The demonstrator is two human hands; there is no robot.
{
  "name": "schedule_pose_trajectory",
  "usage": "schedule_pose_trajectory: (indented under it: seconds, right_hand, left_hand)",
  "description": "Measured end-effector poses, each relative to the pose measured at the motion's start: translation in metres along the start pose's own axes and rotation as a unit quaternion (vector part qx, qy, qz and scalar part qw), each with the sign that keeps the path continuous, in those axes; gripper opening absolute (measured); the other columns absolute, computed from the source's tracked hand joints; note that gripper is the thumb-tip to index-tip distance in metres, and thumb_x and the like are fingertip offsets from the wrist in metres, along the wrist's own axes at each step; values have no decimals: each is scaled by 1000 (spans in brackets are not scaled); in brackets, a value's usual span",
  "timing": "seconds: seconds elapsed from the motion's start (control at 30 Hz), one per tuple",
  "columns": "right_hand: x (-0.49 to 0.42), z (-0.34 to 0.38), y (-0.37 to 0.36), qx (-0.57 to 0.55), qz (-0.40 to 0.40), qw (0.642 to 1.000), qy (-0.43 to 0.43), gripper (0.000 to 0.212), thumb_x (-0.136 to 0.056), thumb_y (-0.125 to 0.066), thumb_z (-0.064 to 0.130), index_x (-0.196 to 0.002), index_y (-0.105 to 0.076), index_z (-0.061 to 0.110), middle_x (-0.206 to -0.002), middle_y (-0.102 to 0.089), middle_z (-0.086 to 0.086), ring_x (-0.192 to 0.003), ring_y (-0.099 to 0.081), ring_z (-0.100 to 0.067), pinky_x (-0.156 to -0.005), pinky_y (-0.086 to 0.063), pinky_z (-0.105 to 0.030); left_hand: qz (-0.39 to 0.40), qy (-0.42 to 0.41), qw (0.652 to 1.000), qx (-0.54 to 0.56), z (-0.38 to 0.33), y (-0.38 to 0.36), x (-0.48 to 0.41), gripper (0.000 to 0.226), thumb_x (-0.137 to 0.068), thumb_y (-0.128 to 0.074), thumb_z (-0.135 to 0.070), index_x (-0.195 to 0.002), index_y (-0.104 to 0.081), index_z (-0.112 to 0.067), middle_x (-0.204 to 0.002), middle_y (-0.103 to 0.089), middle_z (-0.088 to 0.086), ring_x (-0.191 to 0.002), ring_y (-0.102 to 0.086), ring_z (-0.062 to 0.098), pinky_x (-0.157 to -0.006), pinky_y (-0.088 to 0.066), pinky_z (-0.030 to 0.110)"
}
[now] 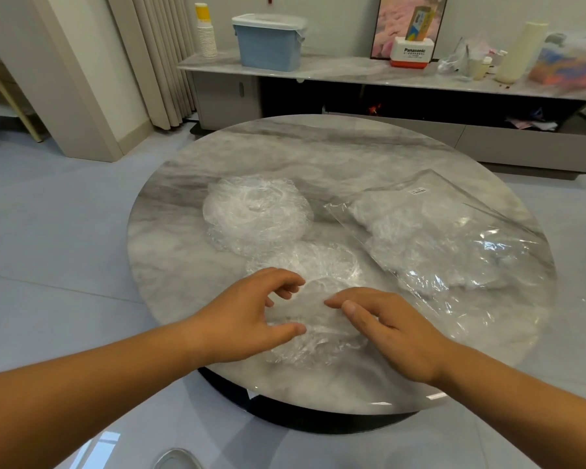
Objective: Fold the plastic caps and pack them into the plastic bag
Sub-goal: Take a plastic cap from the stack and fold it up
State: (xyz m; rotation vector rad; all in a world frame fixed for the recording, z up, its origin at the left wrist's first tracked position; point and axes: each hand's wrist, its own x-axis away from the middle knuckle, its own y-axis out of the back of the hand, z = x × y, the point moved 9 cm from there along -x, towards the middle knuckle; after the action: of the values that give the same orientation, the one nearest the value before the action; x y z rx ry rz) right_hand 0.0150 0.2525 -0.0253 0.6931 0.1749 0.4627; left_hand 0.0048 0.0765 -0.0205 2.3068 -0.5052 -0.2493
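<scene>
A clear crinkled plastic cap (pixel 313 328) lies near the front edge of the round marble table (pixel 318 157). My left hand (pixel 251 316) hovers at its left side, fingers loosely curled and the thumb touching the plastic. My right hand (pixel 386 328) rests on its right side with straight fingers. Another cap (pixel 322 262) lies just behind it. Further back on the left sits a pile of caps (pixel 256 214). On the right lies the clear plastic bag (pixel 444 238), with several caps inside.
Behind the table runs a low marble sideboard (pixel 335 71) with a blue lidded bin (pixel 269 42), stacked paper cups (pixel 205 32), a Panasonic box (pixel 411 54) and bottles. Tiled floor surrounds the table; a curtain and wall corner stand at the back left.
</scene>
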Motion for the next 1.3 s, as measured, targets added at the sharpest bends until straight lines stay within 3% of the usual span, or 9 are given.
schedule_pose_trajectory:
  seconds: [0.17,0.27,0.37,0.47,0.67,0.83,0.9,1.03,1.3]
  right_hand:
    - [-9,-12,8,-60,-42,996,-53,43,-100,-43,54,-122,-70,29,-121,-66,23,-114,-58,7,-96,-44,-16]
    - [-15,-9,9,64,-31,996,-50,39,-105,-38,45,-115,-71,26,-118,-63,19,-115,-55,3,-93,-42,-13]
    - [-19,-7,3,232,12,972,-26,67,-94,-16,62,-105,-73,29,-123,-56,13,-120,-48,-8,-100,-38,-24]
    - [-24,-10,5,287,12,957,-48,76,-86,-10,69,-113,-73,36,-137,-46,9,-128,-38,-11,-106,-30,-29]
    - [-56,-7,29,228,-65,968,-81,46,-99,-53,46,-139,-57,22,-153,-44,0,-144,-30,-20,-116,-26,-34]
    - [-69,-22,33,70,-83,985,-138,48,-96,-61,42,-139,-56,21,-131,-63,6,-121,-56,-8,-90,-41,-15]
    - [-69,-16,33,41,-99,988,-114,34,-94,-64,40,-125,-65,26,-114,-65,14,-105,-59,2,-80,-38,-5]
    - [-60,4,28,60,-94,994,-20,5,-91,-69,34,-96,-69,35,-100,-64,18,-94,-61,6,-82,-43,-9]
    - [-27,25,-8,220,-11,964,149,21,-90,-60,37,-97,-76,24,-103,-72,14,-96,-62,-9,-87,-50,-36]
  left_hand:
    - [-59,103,990,70,25,11,-10,15,-85,-78,-39,-95,-71,-31,-79,-65,-14,-69,-59,-2,-68,-49,14]
    - [-73,134,986,69,33,12,-21,17,-87,-76,-38,-82,-70,-22,-67,-63,-3,-58,-54,2,-61,-49,20]
    - [-94,164,982,28,38,14,-32,20,-86,-77,-40,-80,-68,-23,-72,-66,-1,-62,-58,4,-62,-48,19]
    - [-98,173,979,-36,40,13,-41,25,-83,-77,-46,-90,-64,-26,-94,-61,-9,-86,-59,5,-76,-50,22]
    - [-78,218,971,-52,55,3,-46,49,-79,-80,-47,-116,-52,-29,-118,-42,-5,-113,-49,15,-92,-46,28]
    - [-68,233,969,-48,59,-1,-44,56,-77,-80,-50,-120,-51,-29,-119,-41,-4,-113,-50,17,-96,-49,32]
    - [-68,233,969,-45,59,-1,-44,55,-78,-80,-49,-120,-51,-29,-119,-41,-5,-112,-50,17,-95,-48,31]
    - [-72,228,971,-27,59,1,-44,48,-80,-78,-49,-116,-53,-31,-116,-44,-6,-108,-52,14,-91,-49,28]
    - [-38,163,986,-4,54,9,-42,32,-84,-77,-44,-110,-61,-32,-111,-51,-6,-93,-56,4,-79,-44,16]
